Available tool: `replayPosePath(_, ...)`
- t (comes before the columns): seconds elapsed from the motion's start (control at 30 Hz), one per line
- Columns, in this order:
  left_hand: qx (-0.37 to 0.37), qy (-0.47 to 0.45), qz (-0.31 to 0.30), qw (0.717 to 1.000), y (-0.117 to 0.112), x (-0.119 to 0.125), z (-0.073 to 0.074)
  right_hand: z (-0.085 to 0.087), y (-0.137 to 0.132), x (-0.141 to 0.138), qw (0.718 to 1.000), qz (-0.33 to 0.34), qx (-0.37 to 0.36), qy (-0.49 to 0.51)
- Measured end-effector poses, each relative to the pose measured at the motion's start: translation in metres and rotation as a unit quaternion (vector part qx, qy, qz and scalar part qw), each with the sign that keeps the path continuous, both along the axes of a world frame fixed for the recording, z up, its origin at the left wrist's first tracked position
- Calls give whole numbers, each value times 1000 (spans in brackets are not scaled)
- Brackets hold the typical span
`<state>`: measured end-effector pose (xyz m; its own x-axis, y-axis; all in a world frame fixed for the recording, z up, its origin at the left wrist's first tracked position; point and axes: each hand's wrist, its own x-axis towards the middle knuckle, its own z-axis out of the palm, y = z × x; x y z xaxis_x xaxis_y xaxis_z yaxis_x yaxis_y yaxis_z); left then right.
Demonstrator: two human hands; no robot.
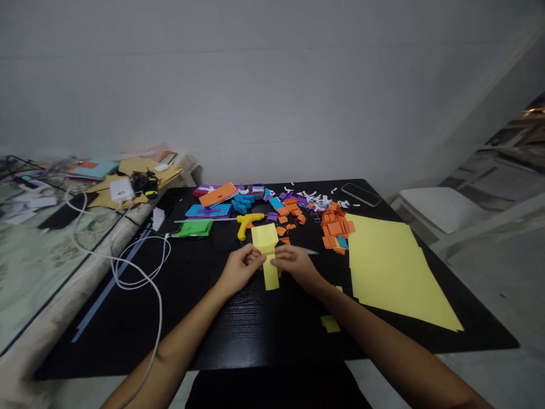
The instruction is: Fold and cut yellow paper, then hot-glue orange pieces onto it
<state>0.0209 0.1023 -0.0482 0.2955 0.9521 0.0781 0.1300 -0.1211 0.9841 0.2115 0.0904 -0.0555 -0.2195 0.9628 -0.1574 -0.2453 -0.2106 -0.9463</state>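
A creased piece of yellow paper, wide at the top and narrow at the bottom, is held between both hands above the black table. My left hand pinches its left edge with thumb and fingers. On the opposite edge, my right hand pinches the same paper. Just beyond the paper lies a yellow glue gun. A pair of scissors shows in part behind my right hand, its handles hidden. Small yellow paper pieces lie under my right forearm.
Large yellow sheets cover the table's right side. Orange paper pieces, a phone, and folded green paper lie farther back. A white cable loops across the left side, over my left forearm. A white stool stands right.
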Motion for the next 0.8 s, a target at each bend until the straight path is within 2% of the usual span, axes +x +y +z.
replayPosePath(0.4, 24, 36, 24, 999, 1, -2, 0, -2, 1, 0, 999, -4, 23, -22)
replayPosePath(0.53, 27, 46, 30, 998, 0, -2, 4, 0, 0, 0, 996, -24, 68, -47)
replayPosePath(0.67, 14, 24, 19, 999, -1, -1, 8, 2, -1, 0, 988, -50, 106, -98)
replayPosePath(0.8, -26, -7, 3, 1000, -2, 0, 11, 6, -3, 1, 988, -50, 105, -104)
